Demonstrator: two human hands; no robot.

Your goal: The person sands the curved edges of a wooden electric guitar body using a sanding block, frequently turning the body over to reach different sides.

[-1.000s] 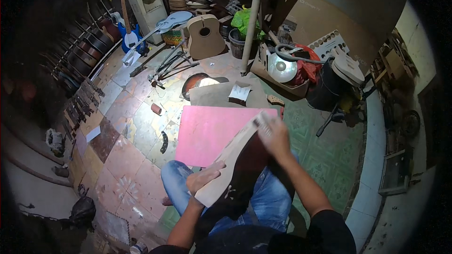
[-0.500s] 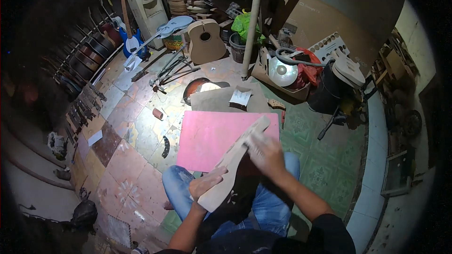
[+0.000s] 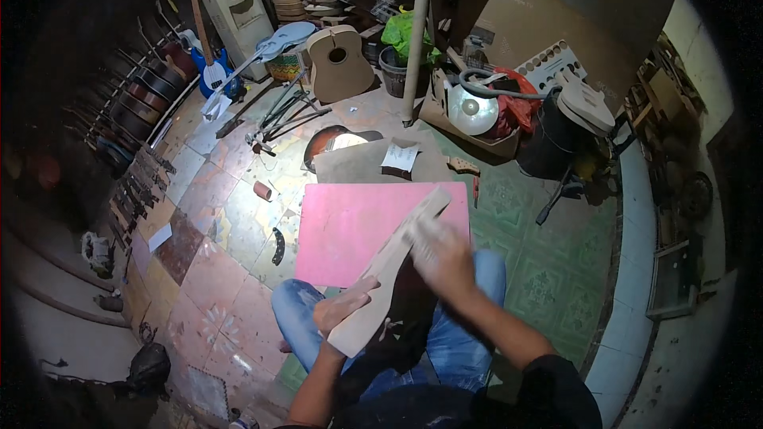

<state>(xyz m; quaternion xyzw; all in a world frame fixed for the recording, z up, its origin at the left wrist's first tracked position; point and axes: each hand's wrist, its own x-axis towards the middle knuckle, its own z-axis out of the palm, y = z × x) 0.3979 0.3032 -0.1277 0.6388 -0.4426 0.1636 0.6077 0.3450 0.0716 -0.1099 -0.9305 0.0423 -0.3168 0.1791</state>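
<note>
A pale, bare wooden guitar body (image 3: pixel 367 324) stands tilted on edge over my lap, its curved side facing up. My left hand (image 3: pixel 343 308) grips its near end, with fingers over the edge and thumb along the side. Farther up the same edge, my right hand (image 3: pixel 442 260) presses on the wood; motion blurs its fingers, and whether anything is held under them cannot be made out. Beyond the body lies a flat pink board (image 3: pixel 350 226) on the floor, partly covered by the wood.
A brown sheet (image 3: pixel 350 165) and a white paper (image 3: pixel 400 159) lie past the board. A sandpaper-coloured roll (image 3: pixel 262 191) and a black curved strip (image 3: pixel 278 246) are on the left tiles. Farther off stand an acoustic guitar body (image 3: pixel 342 75), a pole (image 3: pixel 417 48) and a black bucket (image 3: pixel 548 147).
My right hand has shifted slightly along the wood's edge, blurred in both frames. The left hand keeps its grip. The whole view has moved a little.
</note>
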